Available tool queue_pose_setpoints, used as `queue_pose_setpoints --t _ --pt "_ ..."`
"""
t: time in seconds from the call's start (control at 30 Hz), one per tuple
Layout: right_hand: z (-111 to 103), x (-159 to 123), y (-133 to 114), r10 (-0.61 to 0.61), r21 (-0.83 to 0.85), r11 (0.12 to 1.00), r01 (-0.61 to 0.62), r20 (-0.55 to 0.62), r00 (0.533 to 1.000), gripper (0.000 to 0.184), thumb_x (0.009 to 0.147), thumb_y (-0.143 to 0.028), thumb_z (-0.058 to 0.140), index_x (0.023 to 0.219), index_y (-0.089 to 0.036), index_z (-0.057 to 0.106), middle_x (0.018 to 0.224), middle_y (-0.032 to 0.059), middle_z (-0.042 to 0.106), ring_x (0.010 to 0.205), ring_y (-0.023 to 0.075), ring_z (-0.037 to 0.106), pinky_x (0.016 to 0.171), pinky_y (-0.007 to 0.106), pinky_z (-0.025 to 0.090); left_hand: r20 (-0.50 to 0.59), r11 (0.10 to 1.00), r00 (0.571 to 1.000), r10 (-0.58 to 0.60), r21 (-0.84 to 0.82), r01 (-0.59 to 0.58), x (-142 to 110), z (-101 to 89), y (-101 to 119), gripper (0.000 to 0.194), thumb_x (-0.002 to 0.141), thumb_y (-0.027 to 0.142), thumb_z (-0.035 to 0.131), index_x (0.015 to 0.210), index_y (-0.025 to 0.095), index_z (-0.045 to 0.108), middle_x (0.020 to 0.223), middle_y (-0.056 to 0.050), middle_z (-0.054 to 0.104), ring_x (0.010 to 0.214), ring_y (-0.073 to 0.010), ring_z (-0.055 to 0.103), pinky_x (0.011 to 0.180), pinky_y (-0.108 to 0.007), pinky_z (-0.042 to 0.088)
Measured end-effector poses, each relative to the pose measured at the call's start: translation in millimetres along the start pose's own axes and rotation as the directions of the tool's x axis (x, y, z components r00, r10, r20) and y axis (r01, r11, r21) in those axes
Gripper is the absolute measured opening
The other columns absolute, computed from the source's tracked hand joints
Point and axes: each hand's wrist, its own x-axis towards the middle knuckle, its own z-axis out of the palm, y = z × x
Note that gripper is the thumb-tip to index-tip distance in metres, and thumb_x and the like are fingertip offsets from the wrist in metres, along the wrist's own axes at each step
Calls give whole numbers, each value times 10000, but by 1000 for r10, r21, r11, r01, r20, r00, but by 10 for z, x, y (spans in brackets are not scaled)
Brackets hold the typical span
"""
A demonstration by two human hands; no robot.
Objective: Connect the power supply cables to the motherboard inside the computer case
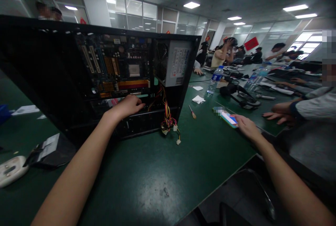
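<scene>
An open black computer case [123,122] stands on its edge before me, its motherboard [123,65] and grey power supply [177,63] facing me. My left hand [130,103] reaches into the lower part of the case, below the motherboard. Its fingers are loosely bent and partly hidden; I see nothing held in them. Off to the right, my right hand [246,127] has its fingers on the near end of a smartphone [228,118] with a lit screen, at table height. A bundle of coloured power cables [168,119] with white plugs hangs from the power supply onto the table.
A screwdriver [192,112], a crumpled tissue [198,99] and a water bottle [215,80] stand or lie right of the case. Headphones [241,94] rest farther right, near another person's hand [278,114]. A black box-like part [54,152] lies at left.
</scene>
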Motion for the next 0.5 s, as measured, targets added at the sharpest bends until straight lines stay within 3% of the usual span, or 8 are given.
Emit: queue_pose_setpoints --t 0.2,0.33,0.5 --pt "-21 -7 41 92 78 993 -92 13 996 624 988 -417 229 1337 -74 617 1500 169 518 1369 323 476 1142 350 332 9 1000 1000 0 20 0 -4 -2 8 359 944 370 512 874 147 784 760 -88 729 701 -194 635 669 -279 415" --pt "-18 -15 17 120 109 987 -119 4 993 580 993 -440 280 1326 -112 623 1444 163 573 1305 327 532 1101 365 376 20 1000 1000 -4 19 4 -8 -10 29 358 946 376 508 886 154 783 798 -86 745 719 -193 641 655 -269 410" --pt "49 -24 3 -19 38 999 19 -6 1000 551 901 -480 529 1293 -99 602 1391 201 589 1270 326 548 1100 342 376 38 999 999 27 26 -29 13 -11 26 385 949 393 498 837 151 775 750 -77 732 659 -180 616 634 -270 397"
